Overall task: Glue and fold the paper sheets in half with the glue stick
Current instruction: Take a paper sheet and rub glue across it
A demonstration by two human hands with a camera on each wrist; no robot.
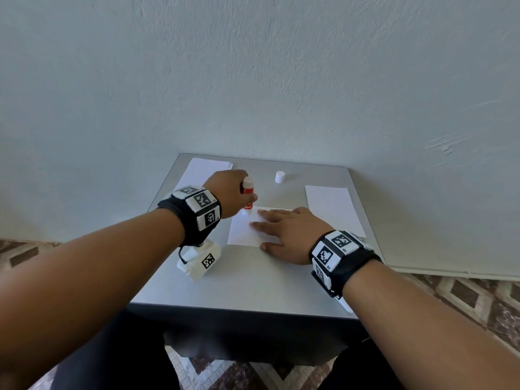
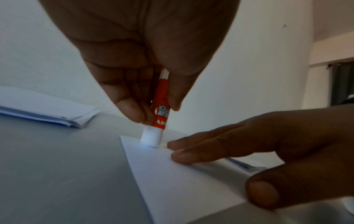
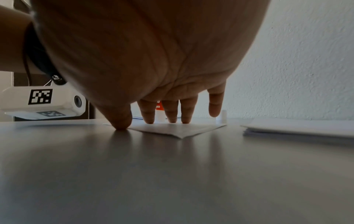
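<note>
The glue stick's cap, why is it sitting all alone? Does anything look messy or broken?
Nothing stands out. The white cap stands upright near the table's back edge, off because the left hand is pressing the glue stick onto the paper sheet, which the right hand holds flat.

What we cannot make out

Our right hand (image 1: 289, 235) covers part of the sheet (image 1: 242, 232); our fingers hide most of the glue stick (image 3: 158, 111) label.
</note>
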